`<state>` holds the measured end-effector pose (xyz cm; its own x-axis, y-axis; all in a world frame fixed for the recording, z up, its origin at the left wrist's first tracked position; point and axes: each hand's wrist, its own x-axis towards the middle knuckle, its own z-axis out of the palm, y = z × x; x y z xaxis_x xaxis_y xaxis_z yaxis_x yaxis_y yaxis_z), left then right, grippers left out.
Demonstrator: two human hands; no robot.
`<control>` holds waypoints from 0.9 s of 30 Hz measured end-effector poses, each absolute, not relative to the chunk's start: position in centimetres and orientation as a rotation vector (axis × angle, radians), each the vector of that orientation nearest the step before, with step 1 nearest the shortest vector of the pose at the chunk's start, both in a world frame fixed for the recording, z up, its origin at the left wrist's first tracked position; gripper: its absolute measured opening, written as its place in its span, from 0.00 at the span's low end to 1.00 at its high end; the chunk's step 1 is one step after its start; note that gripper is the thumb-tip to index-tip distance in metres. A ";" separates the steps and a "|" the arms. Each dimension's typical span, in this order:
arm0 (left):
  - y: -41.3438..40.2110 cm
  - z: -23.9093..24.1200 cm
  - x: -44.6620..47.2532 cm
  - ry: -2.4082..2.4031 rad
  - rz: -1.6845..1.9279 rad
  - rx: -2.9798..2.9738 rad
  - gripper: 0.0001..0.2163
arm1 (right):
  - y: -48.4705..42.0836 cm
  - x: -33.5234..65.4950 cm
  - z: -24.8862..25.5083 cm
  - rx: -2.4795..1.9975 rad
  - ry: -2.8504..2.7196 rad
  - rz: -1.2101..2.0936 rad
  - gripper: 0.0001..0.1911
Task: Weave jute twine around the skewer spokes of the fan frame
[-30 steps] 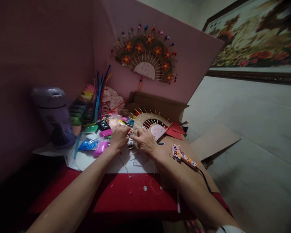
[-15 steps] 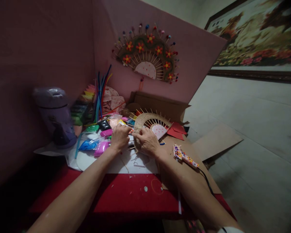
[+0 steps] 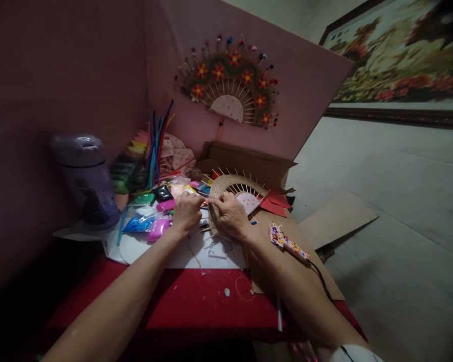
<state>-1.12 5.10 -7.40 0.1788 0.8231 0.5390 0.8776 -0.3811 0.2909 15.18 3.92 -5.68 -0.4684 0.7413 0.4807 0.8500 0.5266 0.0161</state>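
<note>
My left hand (image 3: 189,212) is closed in a pinch, with a tiny orange-red bit showing at its fingertips. Close beside it, my right hand (image 3: 231,213) is also closed, thumb and forefinger pressed together. What the fingers hold is too small to name. Just behind and partly under my right hand lies a half-round, twine-wrapped fan (image 3: 226,184) with thin sticks poking out and a pink-dotted centre (image 3: 248,202). Packets of coloured clay, including a magenta packet (image 3: 158,229) and a blue packet (image 3: 138,224), lie left of my left hand.
A decorated glue gun (image 3: 289,243) with a black cord rests on cardboard (image 3: 264,281) at right. Red paper (image 3: 275,202) lies by the fan. A purple tumbler (image 3: 86,183) and upright pipe cleaners (image 3: 156,146) stand left. A finished flowered fan (image 3: 226,75) hangs on the pink board behind.
My right hand has shifted slightly up, its fingertips now nearer to those of my left hand. The left hand has hardly moved.
</note>
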 end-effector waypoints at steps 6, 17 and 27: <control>5.1 -7.5 -1.1 -1.691 -1.005 -2.350 0.15 | 4.1 15.3 -5.5 -1.271 -2.318 -0.319 0.17; 5.1 -7.3 -1.1 -1.679 -1.035 -2.360 0.11 | 3.7 15.7 -5.3 -1.321 -2.177 -0.226 0.17; 5.0 -7.1 -0.9 -1.687 -0.970 -2.332 0.08 | 2.3 15.2 -6.8 -1.352 -2.125 -0.078 0.13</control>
